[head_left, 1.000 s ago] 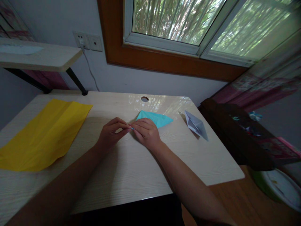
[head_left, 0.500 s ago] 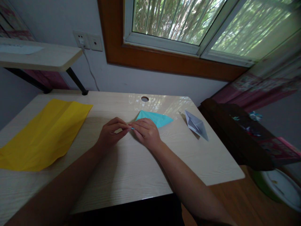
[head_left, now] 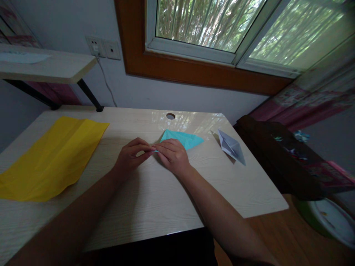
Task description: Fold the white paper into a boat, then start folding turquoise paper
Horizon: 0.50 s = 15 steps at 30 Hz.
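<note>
A folded sheet of turquoise paper [head_left: 186,139] lies on the pale wooden desk [head_left: 166,199], its pointed end toward the right. My left hand [head_left: 133,154] pinches the paper's left end between thumb and fingers. Right beside it, my right hand [head_left: 174,155] grips the same end, its fingers touching the left fingertips and covering part of the paper. Only a thin turquoise edge shows between the hands. To the right sits a folded white paper boat [head_left: 232,147], apart from both hands.
A large yellow sheet [head_left: 55,159] covers the desk's left side. Behind it stands a raised shelf [head_left: 55,68] on black legs. A cable hole [head_left: 171,116] is near the back edge. Beyond the right edge are a dark wooden cabinet [head_left: 271,159] and a round white-topped container [head_left: 332,221].
</note>
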Each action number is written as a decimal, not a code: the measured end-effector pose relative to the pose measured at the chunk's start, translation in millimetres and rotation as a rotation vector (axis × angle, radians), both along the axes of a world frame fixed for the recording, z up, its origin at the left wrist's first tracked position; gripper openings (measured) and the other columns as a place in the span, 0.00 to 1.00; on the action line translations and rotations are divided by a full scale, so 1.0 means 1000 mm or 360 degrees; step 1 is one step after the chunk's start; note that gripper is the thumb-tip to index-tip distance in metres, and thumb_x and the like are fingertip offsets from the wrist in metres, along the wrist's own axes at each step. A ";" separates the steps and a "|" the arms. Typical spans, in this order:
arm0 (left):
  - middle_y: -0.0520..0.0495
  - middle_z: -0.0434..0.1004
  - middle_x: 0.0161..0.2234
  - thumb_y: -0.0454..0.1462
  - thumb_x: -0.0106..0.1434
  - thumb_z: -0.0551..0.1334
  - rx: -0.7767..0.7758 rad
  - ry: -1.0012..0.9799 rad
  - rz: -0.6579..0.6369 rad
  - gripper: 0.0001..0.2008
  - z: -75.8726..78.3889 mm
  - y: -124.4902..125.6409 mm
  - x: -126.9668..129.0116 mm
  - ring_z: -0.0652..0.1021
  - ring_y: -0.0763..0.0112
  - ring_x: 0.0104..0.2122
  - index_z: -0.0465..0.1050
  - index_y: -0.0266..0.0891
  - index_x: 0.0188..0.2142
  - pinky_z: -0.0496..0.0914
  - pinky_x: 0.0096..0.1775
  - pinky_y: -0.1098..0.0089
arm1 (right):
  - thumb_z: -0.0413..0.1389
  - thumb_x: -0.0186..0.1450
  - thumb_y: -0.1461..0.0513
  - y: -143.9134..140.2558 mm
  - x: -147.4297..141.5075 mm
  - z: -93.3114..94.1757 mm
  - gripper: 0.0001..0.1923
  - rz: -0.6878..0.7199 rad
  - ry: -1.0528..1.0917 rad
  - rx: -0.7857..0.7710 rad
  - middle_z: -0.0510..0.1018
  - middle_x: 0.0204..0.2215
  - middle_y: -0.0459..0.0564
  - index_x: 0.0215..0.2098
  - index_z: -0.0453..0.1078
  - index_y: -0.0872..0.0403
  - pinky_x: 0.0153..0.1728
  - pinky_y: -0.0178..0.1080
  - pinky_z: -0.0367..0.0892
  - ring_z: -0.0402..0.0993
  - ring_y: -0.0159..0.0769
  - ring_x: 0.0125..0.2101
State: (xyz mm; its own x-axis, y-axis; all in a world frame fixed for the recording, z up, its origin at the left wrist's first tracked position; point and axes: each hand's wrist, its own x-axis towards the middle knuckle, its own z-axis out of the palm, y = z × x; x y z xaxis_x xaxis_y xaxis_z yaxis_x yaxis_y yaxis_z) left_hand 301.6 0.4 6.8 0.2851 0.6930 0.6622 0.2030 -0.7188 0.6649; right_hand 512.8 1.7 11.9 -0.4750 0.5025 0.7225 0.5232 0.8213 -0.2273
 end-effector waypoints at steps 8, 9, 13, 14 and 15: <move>0.49 0.78 0.36 0.33 0.62 0.69 0.0003 -0.0009 0.0012 0.08 0.001 -0.001 0.001 0.78 0.72 0.36 0.81 0.45 0.41 0.74 0.40 0.70 | 0.56 0.69 0.63 0.000 0.000 0.000 0.11 -0.0006 -0.0006 -0.0010 0.84 0.41 0.50 0.48 0.77 0.50 0.45 0.47 0.70 0.78 0.41 0.41; 0.49 0.78 0.36 0.33 0.62 0.68 0.0000 -0.0008 0.0020 0.08 0.001 -0.001 0.001 0.78 0.72 0.36 0.81 0.45 0.41 0.75 0.40 0.69 | 0.56 0.69 0.63 0.000 0.000 0.000 0.11 -0.0005 -0.0005 -0.0004 0.84 0.41 0.50 0.48 0.77 0.50 0.45 0.46 0.70 0.78 0.41 0.41; 0.49 0.78 0.35 0.33 0.62 0.68 0.0031 -0.0004 0.0030 0.08 0.001 -0.001 0.001 0.78 0.72 0.35 0.81 0.45 0.41 0.74 0.39 0.70 | 0.56 0.69 0.63 0.001 0.000 -0.002 0.11 -0.0014 -0.0011 0.0002 0.84 0.42 0.50 0.49 0.77 0.50 0.45 0.46 0.70 0.77 0.41 0.42; 0.49 0.78 0.35 0.33 0.62 0.68 0.0039 -0.0003 0.0025 0.08 0.001 -0.001 0.001 0.78 0.72 0.35 0.81 0.45 0.41 0.74 0.39 0.70 | 0.56 0.70 0.63 0.001 0.000 -0.002 0.11 -0.0020 -0.0013 0.0001 0.84 0.42 0.50 0.49 0.77 0.50 0.45 0.46 0.70 0.78 0.40 0.42; 0.49 0.78 0.35 0.32 0.62 0.68 0.0040 -0.0005 0.0022 0.08 0.001 -0.001 0.001 0.78 0.72 0.36 0.81 0.45 0.41 0.74 0.39 0.70 | 0.56 0.70 0.63 0.001 0.000 -0.002 0.11 -0.0023 -0.0014 0.0002 0.84 0.42 0.50 0.49 0.77 0.50 0.45 0.46 0.70 0.78 0.40 0.41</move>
